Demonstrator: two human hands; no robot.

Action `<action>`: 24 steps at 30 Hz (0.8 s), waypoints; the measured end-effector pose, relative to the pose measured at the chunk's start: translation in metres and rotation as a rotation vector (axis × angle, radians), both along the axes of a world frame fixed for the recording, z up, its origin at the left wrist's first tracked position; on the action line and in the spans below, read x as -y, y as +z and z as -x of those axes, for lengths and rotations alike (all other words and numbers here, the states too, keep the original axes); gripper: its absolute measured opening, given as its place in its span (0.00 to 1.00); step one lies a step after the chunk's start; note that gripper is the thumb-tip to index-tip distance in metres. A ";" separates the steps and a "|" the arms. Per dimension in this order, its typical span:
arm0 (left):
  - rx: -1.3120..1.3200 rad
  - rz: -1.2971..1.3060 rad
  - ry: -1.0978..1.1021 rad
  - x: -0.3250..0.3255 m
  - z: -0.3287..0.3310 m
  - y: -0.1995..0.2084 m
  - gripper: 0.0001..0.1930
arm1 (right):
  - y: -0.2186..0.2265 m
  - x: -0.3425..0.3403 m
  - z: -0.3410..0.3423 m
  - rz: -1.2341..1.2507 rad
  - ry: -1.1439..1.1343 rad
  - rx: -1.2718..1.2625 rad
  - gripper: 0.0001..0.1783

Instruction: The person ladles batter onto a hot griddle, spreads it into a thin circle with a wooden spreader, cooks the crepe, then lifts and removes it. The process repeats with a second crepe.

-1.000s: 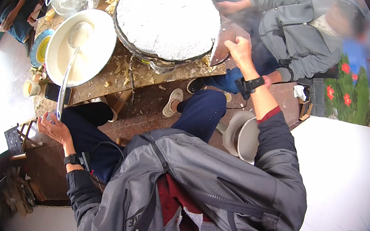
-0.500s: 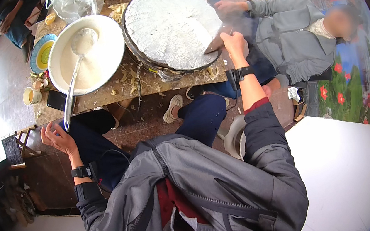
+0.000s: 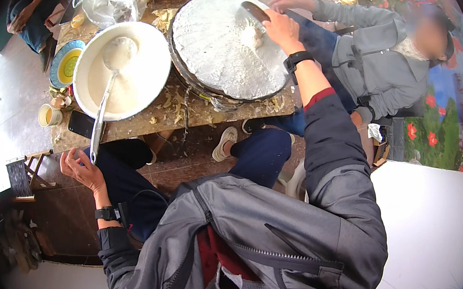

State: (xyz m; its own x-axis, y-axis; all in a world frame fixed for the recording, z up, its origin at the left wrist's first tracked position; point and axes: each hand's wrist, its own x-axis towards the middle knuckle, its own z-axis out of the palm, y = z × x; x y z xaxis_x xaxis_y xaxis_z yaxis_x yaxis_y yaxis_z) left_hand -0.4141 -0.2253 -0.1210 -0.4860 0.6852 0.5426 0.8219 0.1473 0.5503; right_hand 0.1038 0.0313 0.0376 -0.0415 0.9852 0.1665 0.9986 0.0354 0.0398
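My right hand grips a dark flat scraper, its blade over the upper right of a round griddle. Pale batter covers the griddle in a thin layer, with fan-like streaks and a small lump right of the middle. Below the table edge, my left hand has its fingers apart, close beside the handle end of a metal ladle. Whether they touch is unclear. The ladle leans over the rim of a large white bowl, its head in the batter there.
Left of the bowl are a blue-rimmed dish of yellow liquid, a paper cup and a black phone. A plastic bag lies behind. Scraps litter the wooden table. Another person sits at the right, one hand near the griddle.
My right hand has swept the scraper from the griddle's lower right edge up to its upper right. A lump of batter now shows there. My left hand stays by the ladle handle.
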 end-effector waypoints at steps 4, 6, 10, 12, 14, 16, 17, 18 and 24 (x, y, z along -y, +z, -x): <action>-0.006 0.005 -0.007 0.000 -0.001 0.001 0.10 | -0.015 0.025 0.027 -0.018 0.265 -0.041 0.12; -0.010 0.005 -0.007 0.000 -0.001 0.002 0.09 | -0.020 0.031 0.020 -0.072 0.363 -0.128 0.13; 0.023 0.001 0.006 0.003 0.000 0.002 0.09 | -0.021 0.021 -0.035 -0.215 -0.025 -0.308 0.21; 0.029 -0.003 0.022 0.006 0.003 0.002 0.09 | -0.018 0.029 -0.074 -0.039 -0.219 -0.465 0.23; 0.030 -0.011 0.037 0.008 0.005 0.001 0.10 | -0.029 0.048 -0.095 -0.006 -0.355 -0.607 0.17; 0.015 0.003 0.043 0.009 0.006 0.000 0.09 | -0.043 0.070 -0.103 0.064 -0.460 -0.922 0.16; 0.030 -0.002 0.039 0.010 0.007 0.000 0.09 | -0.053 0.079 -0.099 -0.023 -0.368 -0.940 0.15; 0.000 0.016 0.045 0.010 0.008 0.000 0.09 | -0.061 0.085 -0.092 -0.113 -0.336 -0.944 0.14; 0.029 -0.011 0.031 0.007 0.004 0.002 0.09 | -0.069 0.044 0.016 -0.104 -0.035 -1.009 0.18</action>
